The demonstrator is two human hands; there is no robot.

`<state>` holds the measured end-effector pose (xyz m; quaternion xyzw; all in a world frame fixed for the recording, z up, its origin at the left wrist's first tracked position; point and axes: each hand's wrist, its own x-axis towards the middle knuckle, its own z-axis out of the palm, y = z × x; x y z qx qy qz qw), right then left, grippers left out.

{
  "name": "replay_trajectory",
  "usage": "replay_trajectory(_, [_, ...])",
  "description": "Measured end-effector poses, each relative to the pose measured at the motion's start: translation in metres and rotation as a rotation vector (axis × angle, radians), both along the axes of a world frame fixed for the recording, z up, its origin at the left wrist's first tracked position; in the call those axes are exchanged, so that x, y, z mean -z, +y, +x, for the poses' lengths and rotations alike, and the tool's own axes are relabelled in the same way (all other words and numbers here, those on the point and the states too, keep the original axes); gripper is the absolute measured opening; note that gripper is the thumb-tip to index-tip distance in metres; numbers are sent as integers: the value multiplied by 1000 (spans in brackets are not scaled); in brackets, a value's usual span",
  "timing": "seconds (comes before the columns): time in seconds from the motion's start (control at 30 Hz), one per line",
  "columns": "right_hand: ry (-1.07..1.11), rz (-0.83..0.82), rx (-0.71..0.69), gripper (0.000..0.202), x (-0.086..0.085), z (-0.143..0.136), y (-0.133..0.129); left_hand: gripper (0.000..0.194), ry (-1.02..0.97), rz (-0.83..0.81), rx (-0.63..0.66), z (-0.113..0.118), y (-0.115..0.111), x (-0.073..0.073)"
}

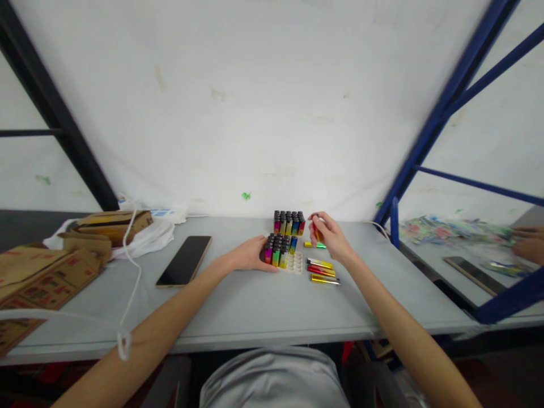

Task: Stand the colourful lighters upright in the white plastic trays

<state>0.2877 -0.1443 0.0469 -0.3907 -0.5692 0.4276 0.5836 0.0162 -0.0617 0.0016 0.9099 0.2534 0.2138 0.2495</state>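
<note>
Upright lighters (275, 253) with black tops stand in rows in a pale tray with round holes (296, 263), filling its left part; bare holes show at its right front. My left hand (250, 254) is closed around the tray's left side, thumb in front and fingers behind. Just right of the tray and above the table, my right hand (329, 233) pinches a lighter (317, 230) of orange-red and gold colour, partly hidden by the fingers. Several metallic yellow, red and gold lighters (323, 271) lie flat beside the tray. A green-yellow lighter (315, 245) lies below my right hand.
Behind the tray, against the white wall, stands another block of upright lighters (289, 223). A phone (184, 261) lies left of my left hand. Cardboard boxes (51, 272), white plastic bags and a white cord (135, 266) occupy the left. A blue frame (425, 136) separates a neighbouring table, where another person's hand (529, 243) shows.
</note>
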Motion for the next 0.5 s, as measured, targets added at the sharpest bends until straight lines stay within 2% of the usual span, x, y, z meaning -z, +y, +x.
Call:
replay_trajectory(0.13, [-54, -81, 8, 50, 22, -17, 16, 79, 40, 25, -9, 1, -2, -2])
replay_trajectory(0.27, [-43, -193, 65, 63, 38, -25, 14, 79, 65, 37, -14, 1, -3, -4])
replay_trajectory(0.37, [-42, -303, 101, 67, 42, -28, 10, 78, 83, 35, -14, 1, -4, -5])
replay_trajectory(0.5, [-46, -386, 166, 58, 40, -29, 9, 78, 56, 15, -14, 2, -4, -5])
